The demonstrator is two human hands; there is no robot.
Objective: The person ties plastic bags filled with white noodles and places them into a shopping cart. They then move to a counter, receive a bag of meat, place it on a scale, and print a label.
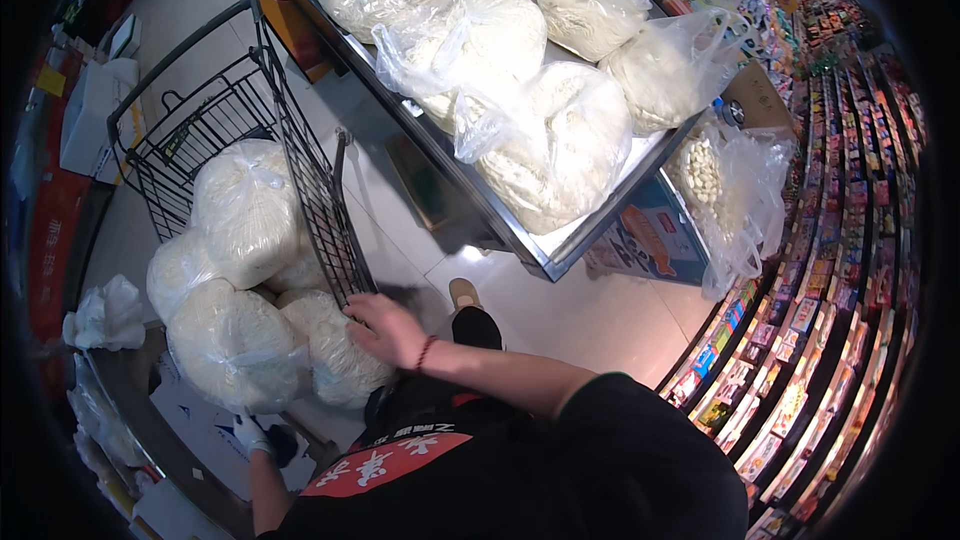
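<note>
A black wire shopping cart (202, 101) stands in front of me on the left. Several clear plastic bags of pale noodles (232, 345) are heaped in it. My right hand (390, 328), bare with a dark red bracelet at the wrist, lies over the cart's near right corner beside one noodle bag (341, 352). Its fingertips curl over the rim there. Low on the left, my left hand (251, 435) wears a whitish glove and reaches up to the underside of the nearest bag. Its fingers are partly hidden, so its hold is unclear.
A metal-edged display table (551, 262) holds several more noodle bags (555, 142). Beside it hangs a plastic bag with white round pieces (705, 172). Packed shelves (795, 360) curve along the right. White foam boxes (97, 120) and a counter (112, 390) line the left.
</note>
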